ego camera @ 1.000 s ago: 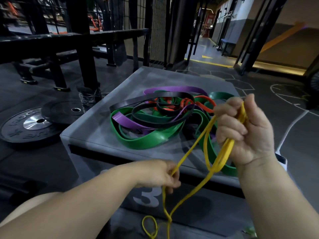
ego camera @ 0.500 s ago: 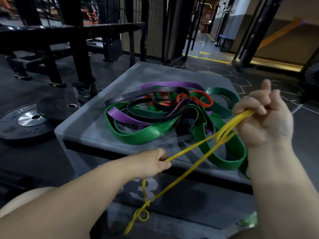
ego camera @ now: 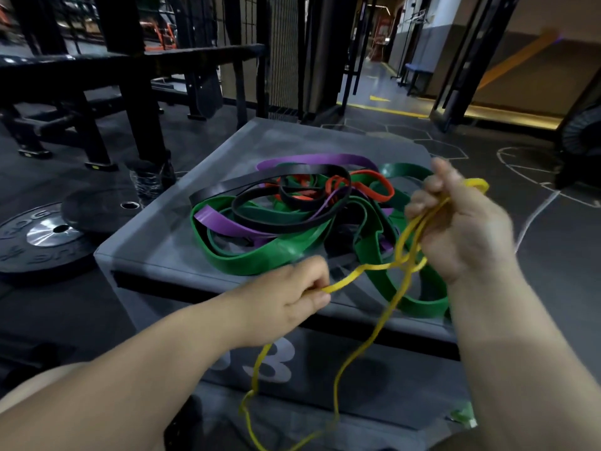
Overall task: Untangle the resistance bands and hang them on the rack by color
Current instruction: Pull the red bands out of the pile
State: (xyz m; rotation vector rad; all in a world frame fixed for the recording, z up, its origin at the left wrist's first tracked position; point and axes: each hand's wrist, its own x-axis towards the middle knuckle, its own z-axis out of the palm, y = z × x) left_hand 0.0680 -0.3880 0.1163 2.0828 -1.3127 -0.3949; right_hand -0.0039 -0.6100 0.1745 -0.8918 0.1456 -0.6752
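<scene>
A thin yellow resistance band (ego camera: 387, 315) stretches between both hands in front of the grey plyo box (ego camera: 156, 249). My left hand (ego camera: 289, 294) pinches one strand near the box's front edge. My right hand (ego camera: 461, 219) grips a bunch of yellow loops higher up, to the right. The rest of the yellow band hangs down in loose loops past the box's front face. On the box top lies a tangled pile of green bands (ego camera: 270, 255), purple bands (ego camera: 224, 222), black bands (ego camera: 286, 222) and an orange-red band (ego camera: 374, 187).
Weight plates (ego camera: 45, 236) lie on the floor at the left beside a plastic bottle (ego camera: 146, 183). Black rack frames and a bench (ego camera: 130, 92) stand behind at the left. Dark gym floor with painted lines (ego camera: 533, 216) opens to the right.
My right hand has come down and toward the left with the yellow loops. The strand between the hands has slackened and now crosses in a loop. My left hand has stayed near the box's front edge.
</scene>
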